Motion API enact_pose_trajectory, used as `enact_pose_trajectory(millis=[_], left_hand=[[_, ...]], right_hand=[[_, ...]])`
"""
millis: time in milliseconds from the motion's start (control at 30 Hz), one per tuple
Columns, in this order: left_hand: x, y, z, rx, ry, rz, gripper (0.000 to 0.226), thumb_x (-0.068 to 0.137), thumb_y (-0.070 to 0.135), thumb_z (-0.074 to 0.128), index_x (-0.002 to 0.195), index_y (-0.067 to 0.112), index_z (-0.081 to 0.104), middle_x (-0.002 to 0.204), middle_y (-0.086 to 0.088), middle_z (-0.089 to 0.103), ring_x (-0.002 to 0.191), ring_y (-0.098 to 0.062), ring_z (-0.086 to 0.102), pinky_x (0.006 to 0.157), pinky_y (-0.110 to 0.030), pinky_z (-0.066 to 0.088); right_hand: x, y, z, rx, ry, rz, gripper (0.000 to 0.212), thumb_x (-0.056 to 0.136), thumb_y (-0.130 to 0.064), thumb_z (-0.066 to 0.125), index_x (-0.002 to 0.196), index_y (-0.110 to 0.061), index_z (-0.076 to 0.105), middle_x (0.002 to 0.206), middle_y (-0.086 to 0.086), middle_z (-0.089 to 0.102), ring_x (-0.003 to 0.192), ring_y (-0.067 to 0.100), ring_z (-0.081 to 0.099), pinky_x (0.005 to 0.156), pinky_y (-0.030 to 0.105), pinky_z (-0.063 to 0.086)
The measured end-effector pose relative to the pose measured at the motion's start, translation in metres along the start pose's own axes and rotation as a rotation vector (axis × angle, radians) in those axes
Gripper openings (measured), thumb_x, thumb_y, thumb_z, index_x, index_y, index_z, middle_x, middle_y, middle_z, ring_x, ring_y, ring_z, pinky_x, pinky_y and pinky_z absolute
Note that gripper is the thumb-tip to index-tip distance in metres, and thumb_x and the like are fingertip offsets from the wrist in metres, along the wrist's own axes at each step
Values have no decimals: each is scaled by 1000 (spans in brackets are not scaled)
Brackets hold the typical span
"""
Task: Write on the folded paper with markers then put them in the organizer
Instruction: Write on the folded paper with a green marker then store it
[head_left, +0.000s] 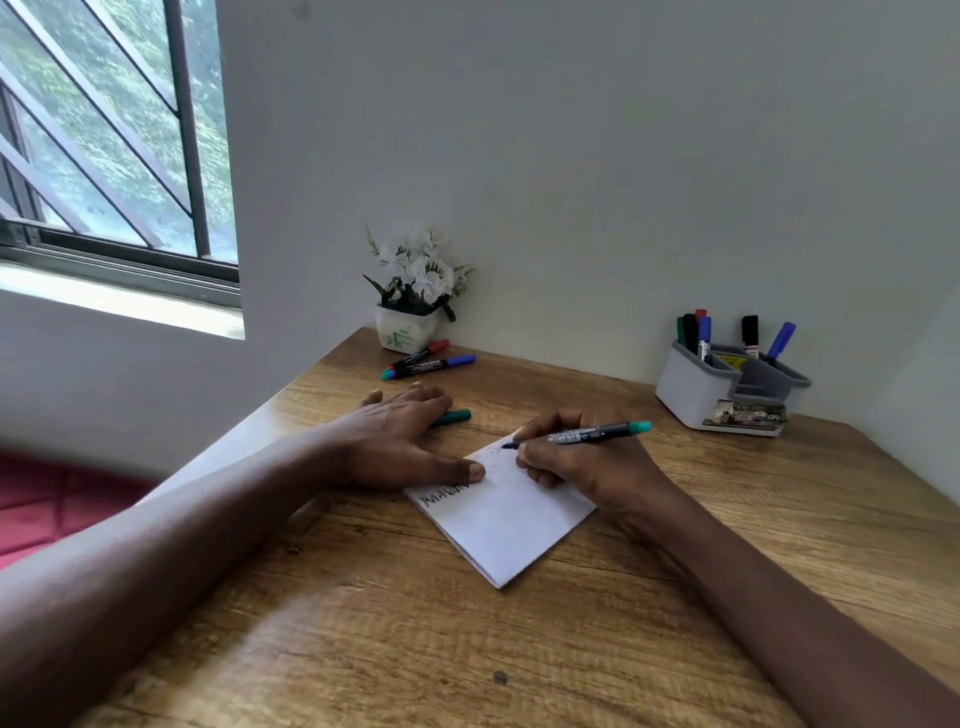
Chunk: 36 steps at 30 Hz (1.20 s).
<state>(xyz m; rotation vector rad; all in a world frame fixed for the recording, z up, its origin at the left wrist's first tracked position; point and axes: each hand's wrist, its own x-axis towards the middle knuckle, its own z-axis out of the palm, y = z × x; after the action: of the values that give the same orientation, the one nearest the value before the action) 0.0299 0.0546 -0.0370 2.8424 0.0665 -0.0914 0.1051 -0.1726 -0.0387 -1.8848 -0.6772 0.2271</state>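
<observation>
Wooden counter (363, 597) fills my view, set into a white corner by a window. My right hand (582, 467) has its fingers (535, 470) closed around a green-ended marker (587, 433), tip touching the folded paper (504, 525). My left hand (400, 436) lies flat, fingers spread, thumb pinning the paper's edge, a green cap (452, 417) just beyond it. Farther back, three loose markers (428, 364) lie by a flower pot (408, 332). At far right, the grey organizer (691, 384) holds several markers upright: a cluster in its left compartment, two in the right.

flower pot (408, 332) by wall | barred window (114, 135) | wooden table (415, 649)
</observation>
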Motion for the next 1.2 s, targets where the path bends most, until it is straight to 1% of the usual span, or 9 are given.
enact_pose_trajectory(millis=[67, 133, 233, 467, 633, 767, 900, 1000, 1200], left_hand=[[0, 1, 0, 18, -34, 0, 111, 79, 85, 46, 164, 24, 6, 171, 6, -1, 156, -11, 1, 127, -46, -1], [-1, 1, 1, 18, -50, 0, 114, 78, 87, 46, 164, 23, 3, 171, 6, -3, 156, -11, -1, 126, -44, -4], [-1, 1, 0, 21, -60, 2, 116, 76, 88, 45, 163, 24, 2, 171, 6, -4, 156, -12, 0, 126, -44, -3], [-1, 3, -1, 33, -82, -9, 124, 67, 93, 39, 163, 25, 2, 171, 5, -4, 157, -13, 1, 127, -47, -2], [-1, 4, -1, 39, -84, -16, 121, 69, 91, 41, 163, 26, 3, 171, 5, -3, 157, -14, 2, 127, -49, 0], [-3, 6, -3, 44, -89, -20, 125, 63, 92, 38, 163, 26, 4, 172, 5, -2, 157, -15, 3, 127, -49, 1], [-4, 7, -3, 46, -84, -20, 120, 69, 90, 41, 163, 26, 4, 172, 4, -2, 157, -15, 2, 127, -48, 1], [-5, 6, -3, 38, -74, -12, 121, 67, 91, 41, 163, 27, 6, 172, 5, 0, 157, -16, 5, 127, -46, 3], [-5, 6, -3, 36, -79, -18, 127, 60, 93, 37, 163, 27, 7, 172, 5, 1, 156, -18, 7, 127, -47, 5]], right_hand=[[3, 2, 3, -38, 70, -13, 5, 80, -12, 77, 76, -14, 75, 67, 6, 76, 56, 13, 67, 53, 24, 54], [6, 4, 5, -97, 105, -51, 13, 84, -19, 74, 73, -13, 72, 62, 4, 73, 49, 9, 63, 47, 19, 47], [6, 7, 3, -109, 45, -76, 16, 87, -22, 72, 74, -12, 69, 59, 3, 71, 46, 8, 60, 43, 17, 44], [13, 7, 2, -146, -38, -99, 19, 87, -18, 70, 77, -3, 67, 51, -1, 61, 44, 10, 51, 45, 22, 44], [13, 7, 4, -215, -52, -109, 21, 87, -24, 71, 78, -5, 66, 54, -4, 60, 49, 3, 52, 48, 20, 43], [15, 8, 2, -179, -40, -90, 24, 90, -18, 69, 83, 4, 64, 57, 3, 60, 46, 5, 50, 45, 20, 43], [14, 10, 3, -165, -46, -99, 22, 92, -20, 68, 86, 1, 67, 55, -3, 61, 48, 4, 52, 47, 20, 45], [13, 9, 5, -224, -55, -122, 21, 89, -25, 70, 80, -7, 68, 57, -7, 59, 53, 1, 49, 50, 19, 42], [13, 9, 3, -227, -27, -132, 24, 89, -24, 70, 79, -3, 64, 59, -2, 56, 52, 3, 47, 51, 22, 40]])
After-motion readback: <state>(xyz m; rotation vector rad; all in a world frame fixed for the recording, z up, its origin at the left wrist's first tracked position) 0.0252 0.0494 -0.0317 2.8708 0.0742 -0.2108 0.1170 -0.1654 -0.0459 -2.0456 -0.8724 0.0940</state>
